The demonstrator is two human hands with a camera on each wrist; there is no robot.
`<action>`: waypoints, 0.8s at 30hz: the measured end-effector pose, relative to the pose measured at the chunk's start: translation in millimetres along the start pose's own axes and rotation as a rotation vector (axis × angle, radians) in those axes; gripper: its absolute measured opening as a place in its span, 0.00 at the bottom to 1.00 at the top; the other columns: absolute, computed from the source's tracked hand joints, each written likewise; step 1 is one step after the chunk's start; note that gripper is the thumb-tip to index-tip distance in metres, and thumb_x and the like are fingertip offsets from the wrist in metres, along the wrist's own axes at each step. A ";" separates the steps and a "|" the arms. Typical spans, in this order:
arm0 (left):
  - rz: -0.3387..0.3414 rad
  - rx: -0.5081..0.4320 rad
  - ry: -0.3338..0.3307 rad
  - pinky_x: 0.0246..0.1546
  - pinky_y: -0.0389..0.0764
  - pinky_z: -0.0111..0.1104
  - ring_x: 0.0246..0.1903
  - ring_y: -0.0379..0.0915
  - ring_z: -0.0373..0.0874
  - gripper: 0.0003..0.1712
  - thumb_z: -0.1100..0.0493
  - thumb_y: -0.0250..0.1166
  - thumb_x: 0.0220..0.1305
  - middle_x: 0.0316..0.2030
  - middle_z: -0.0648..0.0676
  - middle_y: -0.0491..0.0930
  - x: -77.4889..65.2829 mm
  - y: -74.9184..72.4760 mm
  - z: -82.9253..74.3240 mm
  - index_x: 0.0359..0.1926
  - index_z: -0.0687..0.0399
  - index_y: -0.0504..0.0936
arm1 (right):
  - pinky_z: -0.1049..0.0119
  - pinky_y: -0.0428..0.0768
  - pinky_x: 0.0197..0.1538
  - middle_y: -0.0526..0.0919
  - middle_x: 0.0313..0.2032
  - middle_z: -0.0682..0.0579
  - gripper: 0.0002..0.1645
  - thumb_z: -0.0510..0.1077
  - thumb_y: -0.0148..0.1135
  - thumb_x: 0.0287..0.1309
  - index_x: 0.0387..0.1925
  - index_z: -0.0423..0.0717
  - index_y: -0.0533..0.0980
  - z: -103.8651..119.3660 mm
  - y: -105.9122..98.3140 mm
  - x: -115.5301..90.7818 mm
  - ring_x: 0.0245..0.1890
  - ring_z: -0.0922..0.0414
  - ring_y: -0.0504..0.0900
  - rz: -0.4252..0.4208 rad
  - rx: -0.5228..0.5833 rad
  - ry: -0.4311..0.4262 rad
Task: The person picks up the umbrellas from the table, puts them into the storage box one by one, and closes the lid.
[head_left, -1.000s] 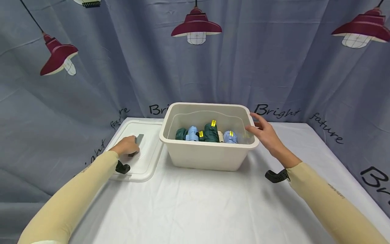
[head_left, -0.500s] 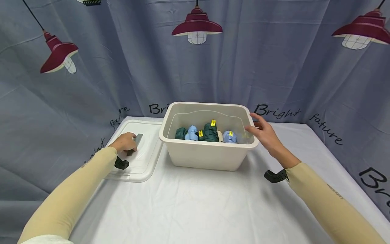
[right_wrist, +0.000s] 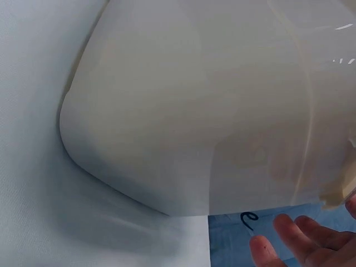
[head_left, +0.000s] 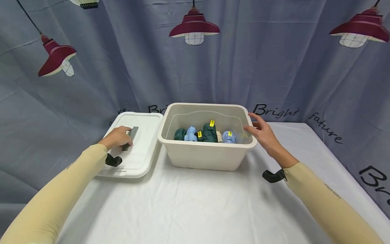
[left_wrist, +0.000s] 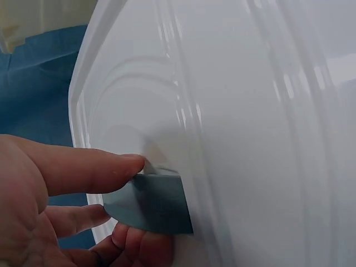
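Note:
A white storage box (head_left: 202, 156) stands on the table, with several rolled cloth bundles in dark green (head_left: 209, 133), light blue (head_left: 191, 134) and beige inside. At its left, my left hand (head_left: 117, 137) grips the grey handle (head_left: 131, 135) of a white lid (head_left: 141, 153). The left wrist view shows the thumb over that handle (left_wrist: 158, 203) and the other fingers under it; the lid is raised and tilted. My right hand (head_left: 262, 133) holds the box's right rim, thumb over it and fingers outside. Several right fingertips (right_wrist: 261, 247) show just beyond the box wall.
A white cloth (head_left: 213, 203) covers the table. Grey-blue curtain (head_left: 137, 57) printed with red lamps and lettering hangs behind and at both sides. Yellow tags (head_left: 212, 123) sit on some bundles. The lid's right edge is close to the box.
My left hand, gripping the handle, has moved left and upward, and the lid has risen from the table. My right hand stays at the box's rim.

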State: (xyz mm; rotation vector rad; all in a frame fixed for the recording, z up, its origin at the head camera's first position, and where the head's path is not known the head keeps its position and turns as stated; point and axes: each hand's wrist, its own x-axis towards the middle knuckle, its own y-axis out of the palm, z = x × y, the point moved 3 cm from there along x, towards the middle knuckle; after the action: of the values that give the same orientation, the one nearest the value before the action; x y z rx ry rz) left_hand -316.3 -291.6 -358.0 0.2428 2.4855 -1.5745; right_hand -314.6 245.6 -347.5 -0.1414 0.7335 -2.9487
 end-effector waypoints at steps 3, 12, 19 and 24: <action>0.005 -0.008 0.012 0.61 0.69 0.55 0.64 0.64 0.65 0.45 0.62 0.62 0.60 0.70 0.76 0.60 -5.5 -10.2 -5.7 0.75 0.71 0.55 | 0.35 0.66 0.67 0.63 0.72 0.33 0.44 0.51 0.57 0.71 0.80 0.58 0.48 0.6 0.6 0.4 0.69 0.36 0.66 -0.001 0.004 -0.002; -0.023 -0.027 0.000 0.61 0.69 0.58 0.61 0.67 0.65 0.46 0.58 0.62 0.64 0.70 0.75 0.59 -12.7 -38.4 -20.7 0.77 0.67 0.52 | 0.36 0.67 0.66 0.61 0.73 0.34 0.45 0.52 0.57 0.71 0.81 0.59 0.47 2.1 1.0 -1.2 0.71 0.36 0.64 -0.003 0.019 0.028; -0.041 -0.056 0.020 0.56 0.73 0.54 0.52 0.74 0.60 0.47 0.58 0.62 0.64 0.69 0.75 0.62 -13.3 -58.2 -32.8 0.78 0.65 0.50 | 0.36 0.68 0.66 0.62 0.72 0.34 0.44 0.52 0.56 0.71 0.81 0.59 0.46 2.1 0.4 -2.1 0.71 0.36 0.65 0.002 0.022 0.019; -0.064 -0.089 0.032 0.57 0.74 0.54 0.56 0.73 0.61 0.46 0.60 0.62 0.64 0.70 0.75 0.61 -11.8 -66.8 -48.2 0.79 0.63 0.51 | 0.36 0.69 0.65 0.63 0.72 0.34 0.45 0.52 0.56 0.71 0.81 0.59 0.47 1.7 0.0 -2.4 0.70 0.36 0.65 0.005 0.026 0.024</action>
State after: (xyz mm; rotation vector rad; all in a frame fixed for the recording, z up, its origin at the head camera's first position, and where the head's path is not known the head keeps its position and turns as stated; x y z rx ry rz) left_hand -324.2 -276.6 -276.5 0.1785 2.6043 -1.4896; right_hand -312.0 245.1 -346.1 -0.1026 0.6964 -2.9587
